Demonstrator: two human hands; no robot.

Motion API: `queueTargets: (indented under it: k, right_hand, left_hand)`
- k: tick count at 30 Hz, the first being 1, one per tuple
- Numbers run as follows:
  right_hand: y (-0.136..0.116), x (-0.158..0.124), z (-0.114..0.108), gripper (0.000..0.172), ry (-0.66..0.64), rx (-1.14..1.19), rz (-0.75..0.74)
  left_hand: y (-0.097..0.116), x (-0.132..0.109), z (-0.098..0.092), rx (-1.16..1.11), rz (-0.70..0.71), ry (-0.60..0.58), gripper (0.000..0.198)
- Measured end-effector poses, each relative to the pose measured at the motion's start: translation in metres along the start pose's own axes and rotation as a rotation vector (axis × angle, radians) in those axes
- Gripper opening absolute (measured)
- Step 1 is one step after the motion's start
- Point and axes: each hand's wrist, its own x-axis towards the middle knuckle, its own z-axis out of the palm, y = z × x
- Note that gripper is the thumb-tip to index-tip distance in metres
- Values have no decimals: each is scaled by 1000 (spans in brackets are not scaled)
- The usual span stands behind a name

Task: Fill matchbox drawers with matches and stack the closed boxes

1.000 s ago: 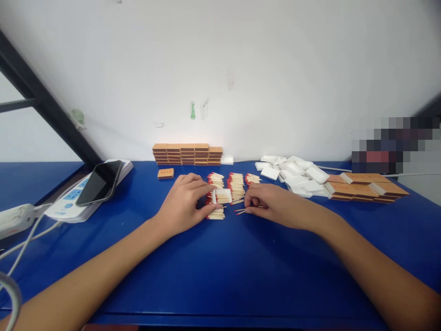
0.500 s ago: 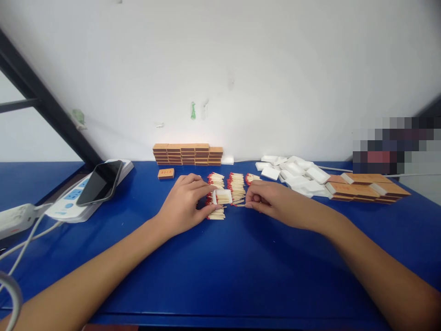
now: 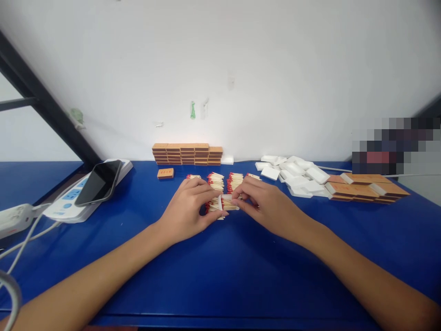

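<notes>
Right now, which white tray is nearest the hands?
The white tray holding red-tipped matches, between the left hand and the right hand; the other trays lie farther back, clear of both hands, most heaped beside the orange matchboxes.

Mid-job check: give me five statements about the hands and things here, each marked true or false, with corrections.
1. The left hand holds a small rectangular white cardboard tray. True.
2. That tray is bare inside. False: slim red-headed wooden matches lie in it.
3. A flat black-screened phone rests on a long white plastic power strip. True.
4. The right hand touches that phone. False: its fingertips are at the tray's right end.
5. The lone orange cardboard matchbox lies atop the orange-and-brown stacked matchboxes. False: it lies apart, in front of them.
</notes>
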Motion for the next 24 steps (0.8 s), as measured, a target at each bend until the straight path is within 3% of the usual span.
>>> queueTargets:
  k: [5,8,13,24]
  right_hand:
    - [16,2,-18,17,54,-58,59]
    - [30,2,-23,15,-22,-97,43]
    - [36,3,-14,15,-183,-44,15]
    - [40,-2,-7,14,-272,-49,43]
  left_hand:
    - [-6,0,-1,58,-35,32,37]
    - [-11,0,-1,92,-57,56,37]
    - [-14,1,-2,106,-67,73,38]
    - [-12,1,-2,110,-57,49,38]
